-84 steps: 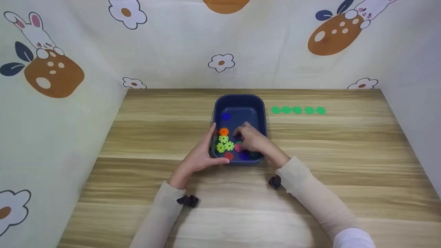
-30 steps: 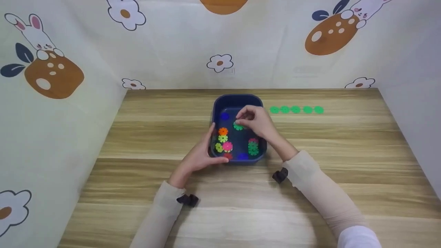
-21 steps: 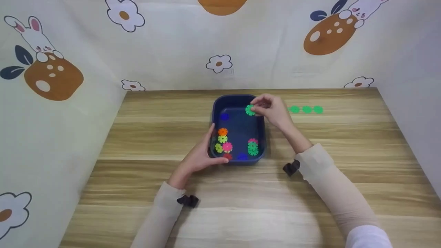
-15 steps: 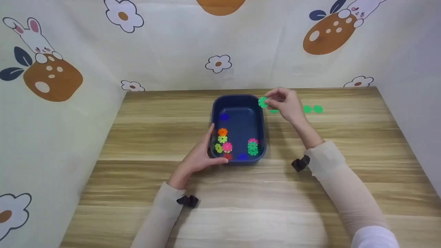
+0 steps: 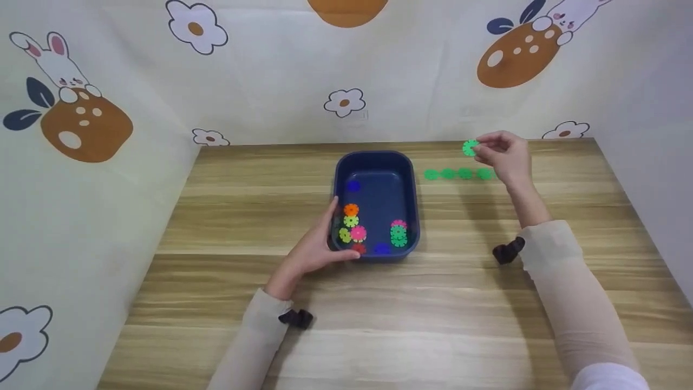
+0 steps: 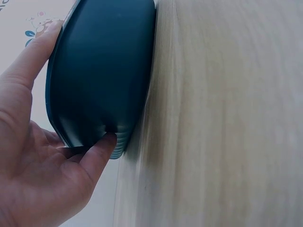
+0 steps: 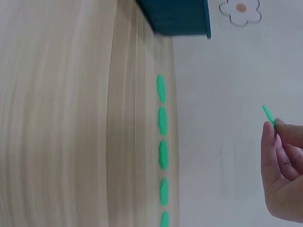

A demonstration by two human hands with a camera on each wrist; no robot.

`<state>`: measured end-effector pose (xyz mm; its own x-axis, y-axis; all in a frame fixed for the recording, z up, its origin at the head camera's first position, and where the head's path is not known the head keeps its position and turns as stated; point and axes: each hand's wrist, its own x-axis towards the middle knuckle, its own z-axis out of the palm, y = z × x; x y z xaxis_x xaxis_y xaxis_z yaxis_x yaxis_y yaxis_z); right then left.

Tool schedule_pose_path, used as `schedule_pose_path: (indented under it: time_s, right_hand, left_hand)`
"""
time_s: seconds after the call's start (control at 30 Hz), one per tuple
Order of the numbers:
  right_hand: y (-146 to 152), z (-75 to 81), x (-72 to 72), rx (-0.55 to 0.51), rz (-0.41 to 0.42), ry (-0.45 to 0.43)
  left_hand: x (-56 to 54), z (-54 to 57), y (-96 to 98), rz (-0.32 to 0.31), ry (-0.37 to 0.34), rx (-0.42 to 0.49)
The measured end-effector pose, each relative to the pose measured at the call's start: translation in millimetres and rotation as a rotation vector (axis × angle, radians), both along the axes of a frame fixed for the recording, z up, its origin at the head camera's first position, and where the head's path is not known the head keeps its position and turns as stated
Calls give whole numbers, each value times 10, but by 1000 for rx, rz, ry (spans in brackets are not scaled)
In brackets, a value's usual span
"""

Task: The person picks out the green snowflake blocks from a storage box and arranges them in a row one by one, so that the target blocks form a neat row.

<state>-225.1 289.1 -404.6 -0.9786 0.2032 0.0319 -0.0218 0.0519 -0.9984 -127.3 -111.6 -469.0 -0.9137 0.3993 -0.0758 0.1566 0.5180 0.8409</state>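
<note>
My right hand (image 5: 509, 157) pinches a green notched plastic building disc (image 5: 470, 147) between thumb and fingertips, raised over the back right of the table. In the right wrist view the disc (image 7: 268, 113) shows edge-on. Below the hand, a row of green discs (image 5: 448, 174) lies on the table, its right end covered by the hand in the head view. My left hand (image 5: 314, 246) holds the near left corner of a dark blue plastic bin (image 5: 417, 216), its thumb along the front wall and fingers on the left side. Several orange, yellow, pink, red, blue and green discs (image 5: 399, 233) lie inside.
The wooden table (image 5: 227, 216) reaches back to a patterned cloth wall (image 5: 270, 81), with more cloth at left and right. The bin stands near the back middle, left of the green row. Both wrists carry small black devices (image 5: 509, 251).
My right hand has taken a green disc from the bin and carried it up and right, past the rim and above the row. My left hand has stayed on the bin.
</note>
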Motion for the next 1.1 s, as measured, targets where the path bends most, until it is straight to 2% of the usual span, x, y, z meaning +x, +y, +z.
schedule_pose_path:
  time_s: [0.2, 0.4, 0.7, 0.77, 0.9, 1.03, 1.1]
  right_hand:
    - [316, -108, 2, 33, -92, -45]
    - [546, -215, 11, 79, -162, -132]
    - [798, -347, 34, 65, -198, -231]
    - [830, -369, 44, 110, -203, -270]
    - [896, -421, 53, 90, -207, -314]
    - [968, -484, 42, 112, -200, -346]
    - [1007, -523, 34, 159, -190, -378]
  left_hand:
    - [4, -8, 5, 7, -23, 16]
    - [-2, -19, 4, 9, -17, 9]
    - [9, -11, 3, 11, -22, 13]
    - [10, -11, 3, 13, -30, 15]
    - [12, -8, 1, 13, -28, 15]
    - [10, -12, 0, 18, -25, 5]
    - [11, -18, 2, 16, -26, 4]
